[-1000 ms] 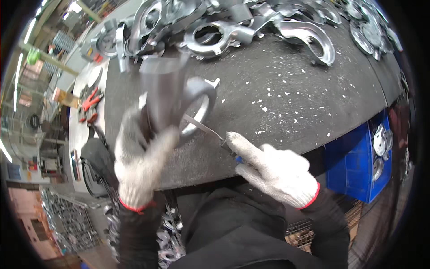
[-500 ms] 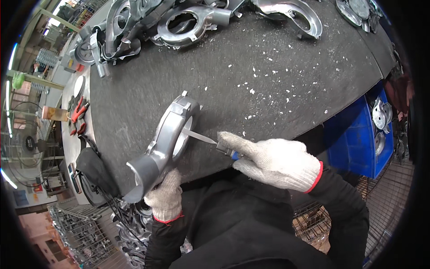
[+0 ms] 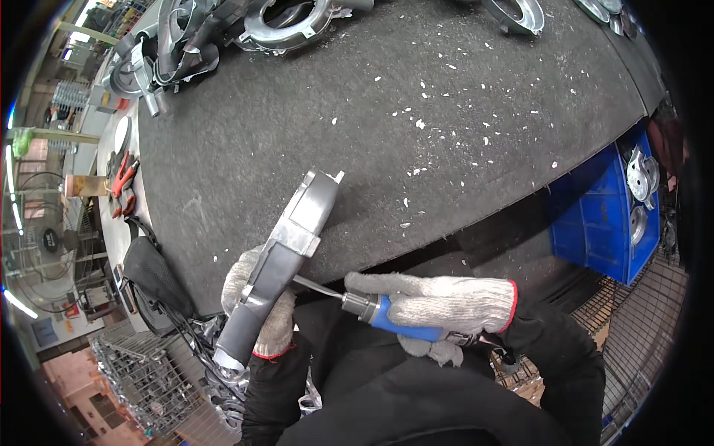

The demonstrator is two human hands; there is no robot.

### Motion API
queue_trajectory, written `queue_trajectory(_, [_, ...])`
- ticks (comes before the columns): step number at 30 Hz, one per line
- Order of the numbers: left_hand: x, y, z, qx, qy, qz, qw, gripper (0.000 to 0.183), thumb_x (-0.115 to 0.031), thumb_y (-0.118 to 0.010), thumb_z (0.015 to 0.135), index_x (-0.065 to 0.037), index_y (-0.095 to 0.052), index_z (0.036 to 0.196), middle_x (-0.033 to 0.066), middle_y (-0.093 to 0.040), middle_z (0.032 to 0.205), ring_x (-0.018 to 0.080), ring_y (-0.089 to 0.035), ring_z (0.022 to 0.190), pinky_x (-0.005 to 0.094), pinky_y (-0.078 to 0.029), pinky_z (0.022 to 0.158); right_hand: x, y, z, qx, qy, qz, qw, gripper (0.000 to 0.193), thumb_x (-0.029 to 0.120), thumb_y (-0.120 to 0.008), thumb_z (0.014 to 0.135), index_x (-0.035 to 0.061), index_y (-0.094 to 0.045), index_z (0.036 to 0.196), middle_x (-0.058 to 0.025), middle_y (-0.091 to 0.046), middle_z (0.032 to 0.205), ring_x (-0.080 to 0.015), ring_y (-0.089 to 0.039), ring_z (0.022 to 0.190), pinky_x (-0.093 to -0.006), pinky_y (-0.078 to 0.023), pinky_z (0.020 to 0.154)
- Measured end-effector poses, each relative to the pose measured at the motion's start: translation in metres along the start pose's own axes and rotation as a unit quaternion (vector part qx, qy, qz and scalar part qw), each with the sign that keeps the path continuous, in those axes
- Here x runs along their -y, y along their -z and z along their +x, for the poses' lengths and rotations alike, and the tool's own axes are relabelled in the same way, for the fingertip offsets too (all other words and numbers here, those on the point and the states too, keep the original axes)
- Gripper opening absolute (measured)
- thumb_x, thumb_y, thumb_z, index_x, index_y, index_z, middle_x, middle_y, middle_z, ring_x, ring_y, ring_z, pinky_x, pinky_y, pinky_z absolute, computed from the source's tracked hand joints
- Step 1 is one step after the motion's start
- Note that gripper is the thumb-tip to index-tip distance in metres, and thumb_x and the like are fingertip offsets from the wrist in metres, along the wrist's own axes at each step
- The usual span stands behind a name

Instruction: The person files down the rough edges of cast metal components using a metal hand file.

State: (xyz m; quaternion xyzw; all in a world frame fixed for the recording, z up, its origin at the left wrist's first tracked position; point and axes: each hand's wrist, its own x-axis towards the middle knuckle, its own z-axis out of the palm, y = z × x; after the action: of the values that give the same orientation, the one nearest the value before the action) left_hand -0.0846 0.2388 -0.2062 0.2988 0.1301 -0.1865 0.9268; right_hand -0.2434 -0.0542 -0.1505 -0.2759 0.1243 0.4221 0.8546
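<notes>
A grey cast-metal housing (image 3: pixel 288 241), ring-shaped with a pipe-like end, stands tilted at the near edge of the dark work table (image 3: pixel 245 149). My gloved left hand (image 3: pixel 277 327) wraps round its lower part, with fingers showing on both sides of it. In my gloved right hand (image 3: pixel 461 301) is a blue power file (image 3: pixel 383 316) with a metal collar. Its thin blade (image 3: pixel 318 287) points left and reaches the right side of the housing. Whether the blade's tip touches the metal is hidden.
Several similar castings (image 3: pixel 286 33) lie along the table's far side, and pale metal chips (image 3: pixel 420 124) are scattered across it. A blue bin (image 3: pixel 591 223) with metal parts stands at right. A black bag (image 3: pixel 152 267) and red-black gloves (image 3: pixel 123 186) lie at left; a wire cage (image 3: pixel 141 379) stands below.
The housing has turned so its ring opening no longer shows, and my left hand now wraps higher round it. My right hand has moved down with the power file, whose blue body now shows.
</notes>
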Motion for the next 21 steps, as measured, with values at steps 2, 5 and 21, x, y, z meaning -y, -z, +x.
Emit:
queue_trajectory(2, [0.004, -0.014, 0.005, 0.085, -0.312, 0.737, 0.593, 0.01, -0.024, -0.069, 0.087, -0.017, -0.067, 0.093, -0.0031, -0.062, 0.078, 0.0116, -0.062, 0.072, 0.0305, -0.046, 0.063, -0.019, 0.002, 0.007, 0.126, 0.084, 0.113, 0.982, 0.078, 0.043, -0.057, 0.103, 0.0258, -0.01, 0.163, -0.0103, -0.063, 0.073, -0.018, -0.064, 0.049, -0.0305, -0.059, 0.041])
queue_trajectory(5, [0.005, -0.033, 0.0, 0.081, -0.304, 0.675, 0.667, 0.024, -0.021, -0.072, 0.085, -0.013, -0.069, 0.108, -0.0022, -0.068, 0.092, 0.0138, -0.066, 0.079, 0.0323, -0.052, 0.068, -0.011, -0.013, 0.002, 0.115, 0.101, 0.104, 0.983, 0.078, 0.04, -0.057, 0.104, 0.0221, -0.01, 0.163, -0.0081, -0.06, 0.073, -0.014, -0.062, 0.05, -0.0258, -0.054, 0.043])
queue_trajectory(21, [-0.014, -0.203, -0.014, 0.272, 0.16, 0.399, 0.861, 0.082, -0.061, -0.067, 0.09, -0.003, -0.045, 0.143, 0.0085, -0.067, 0.095, 0.0169, -0.067, 0.073, 0.03, -0.055, 0.063, 0.035, -0.111, -0.11, -0.428, 0.338, -0.551, 0.632, 0.064, 0.001, -0.069, 0.087, 0.0057, -0.049, 0.148, -0.0124, -0.073, 0.1, -0.0157, -0.072, 0.082, -0.03, -0.059, 0.074])
